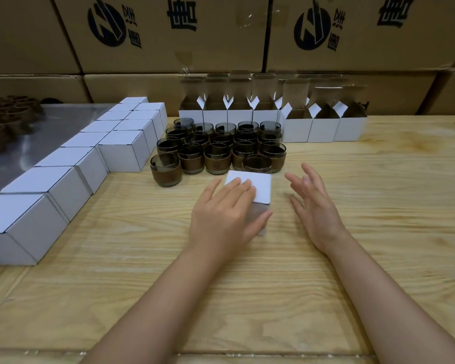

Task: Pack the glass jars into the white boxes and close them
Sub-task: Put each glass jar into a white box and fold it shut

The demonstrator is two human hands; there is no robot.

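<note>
Head view, one frame.

- Left hand (221, 214): laid over a closed white box (259, 187) at mid counter (352, 258). Its fingers (237, 185) lie fairly straight across the lid and the thumb runs along the near face. The box's lower front is blurred and partly hidden by the hand, so its bottom edge is hard to make out.
- Right hand (314, 206): just beside the box on its right, not touching it. Fingers spread wide and relaxed, holding nothing.
- Glass jars (218, 148): dark glass with brown bands, clustered in rows just behind the box. The nearest jar (258, 164) is partly hidden by the box top. Contents cannot be read through the dark glass.
- Open white boxes (273, 122): a row behind the jars with flaps standing up. Their insides are in shadow.
- Closed boxes (76, 174): two rows along the left, the nearest cut off near the frame edge.
- Far left: a grey shiny sheet (24, 148) carries brown round shapes (5, 114), cut off and too dim to identify.
- Cardboard cartons (168, 48) stacked at the back, black print cut off at the top.
</note>
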